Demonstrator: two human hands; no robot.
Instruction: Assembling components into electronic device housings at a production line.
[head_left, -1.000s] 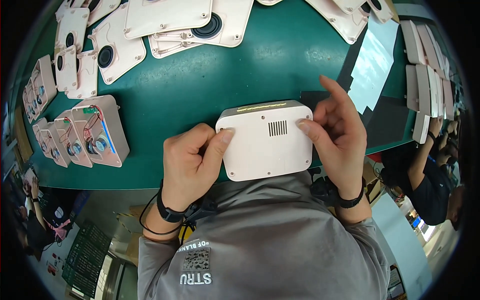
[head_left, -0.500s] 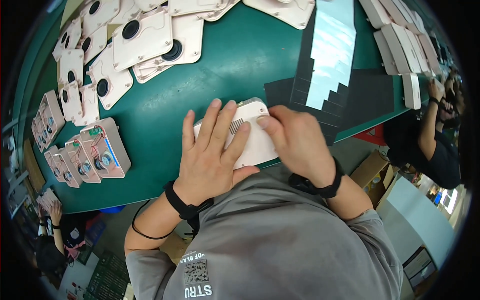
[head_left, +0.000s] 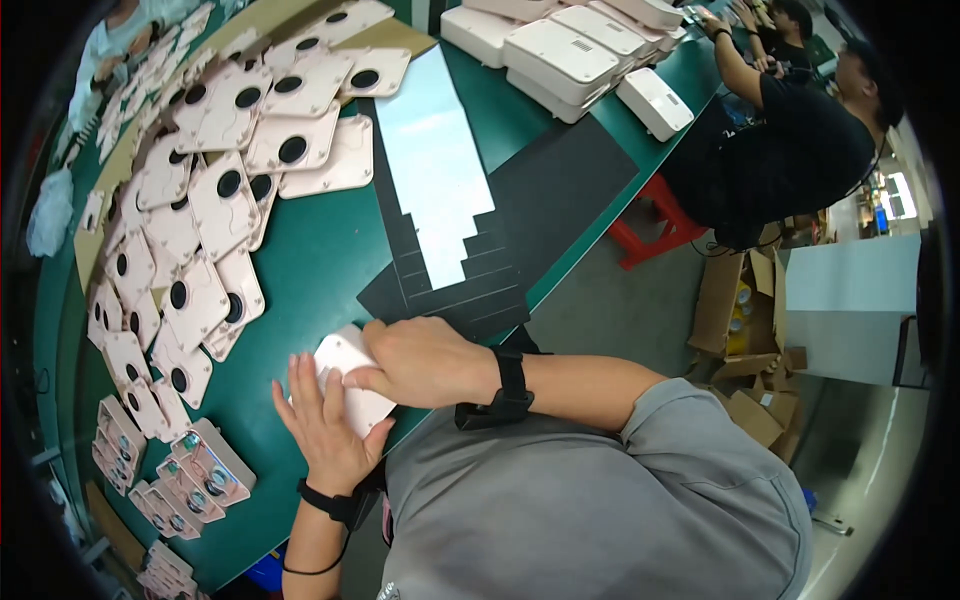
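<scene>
Seen from above, a person in a grey shirt (head_left: 560, 500) handles a pale, rounded case (head_left: 342, 352) at the near edge of a green counter (head_left: 325, 235). The left hand (head_left: 335, 435) lies over the case's left part, palm down, its fingers stretched out and slightly spread, the thumb held apart; it covers the case without closing around it. The right hand (head_left: 430, 360) comes in from the other side, bent at the case's right edge, with its thumb laid on the upper face. Its other fingers are curled and their tips hidden, so I cannot tell whether they grip the case. Both wrists wear black bands (head_left: 512, 385).

To the left, lidless cases (head_left: 215, 465) with wires and round parts inside stand in a row. Beyond them, pale panels (head_left: 265, 140) with round black discs overlap in a broad spread. Just past the hands lie black sheets (head_left: 570, 180), one partly under a shiny, step-edged silver sheet (head_left: 435, 130). Closed pale cases (head_left: 560, 62) are stacked at the far right of the counter. Beyond its right edge, a co-worker in black (head_left: 800, 150) sits near a red stool (head_left: 655, 225).
</scene>
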